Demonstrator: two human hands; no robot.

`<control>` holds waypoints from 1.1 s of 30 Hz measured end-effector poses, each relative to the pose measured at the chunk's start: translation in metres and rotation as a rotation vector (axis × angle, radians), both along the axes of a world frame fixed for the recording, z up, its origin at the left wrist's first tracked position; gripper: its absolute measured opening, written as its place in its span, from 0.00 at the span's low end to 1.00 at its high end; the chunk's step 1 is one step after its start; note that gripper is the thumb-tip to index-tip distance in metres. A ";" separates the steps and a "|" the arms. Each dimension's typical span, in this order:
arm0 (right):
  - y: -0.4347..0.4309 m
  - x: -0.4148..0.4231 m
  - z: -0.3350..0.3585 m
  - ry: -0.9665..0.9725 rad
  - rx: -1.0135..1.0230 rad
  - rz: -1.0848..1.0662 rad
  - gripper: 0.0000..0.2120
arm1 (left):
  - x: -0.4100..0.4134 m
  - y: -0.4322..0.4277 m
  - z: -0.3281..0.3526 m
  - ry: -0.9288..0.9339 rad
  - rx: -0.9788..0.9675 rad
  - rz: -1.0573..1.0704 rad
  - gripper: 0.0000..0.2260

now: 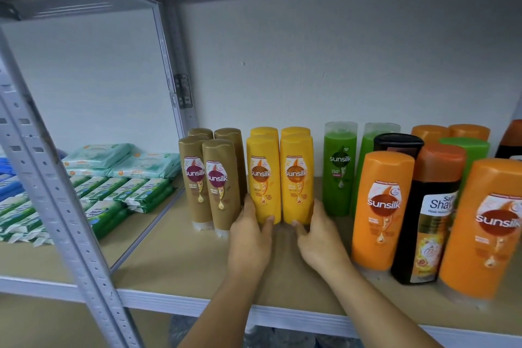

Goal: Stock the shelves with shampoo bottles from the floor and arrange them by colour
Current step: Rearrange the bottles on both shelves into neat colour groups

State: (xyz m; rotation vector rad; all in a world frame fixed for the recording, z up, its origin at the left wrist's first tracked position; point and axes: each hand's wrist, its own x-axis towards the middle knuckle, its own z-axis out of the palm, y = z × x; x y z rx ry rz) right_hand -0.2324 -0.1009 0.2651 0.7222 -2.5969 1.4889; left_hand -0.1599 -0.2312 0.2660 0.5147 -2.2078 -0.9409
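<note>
On the shelf (180, 260), the left hand (250, 237) and right hand (320, 237) flank four yellow bottles (296, 178) — two in front, two behind — fingers and thumbs clamped on the front pair's bases. Four brown bottles (219, 186) stand just left; two green bottles (339, 172) stand farther right.

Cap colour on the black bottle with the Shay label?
Orange. The cap of the black bottle shows best in the head view.
</note>
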 end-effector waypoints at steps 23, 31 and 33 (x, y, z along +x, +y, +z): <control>0.117 0.086 0.003 0.232 0.593 0.284 0.25 | 0.078 0.067 -0.006 -0.372 -0.442 -0.324 0.10; 0.180 0.101 0.018 0.164 0.519 0.181 0.18 | 0.081 0.120 0.000 -0.358 -0.470 -0.396 0.12; 0.193 0.100 0.021 0.145 0.522 0.140 0.17 | 0.078 0.132 0.002 -0.349 -0.448 -0.393 0.12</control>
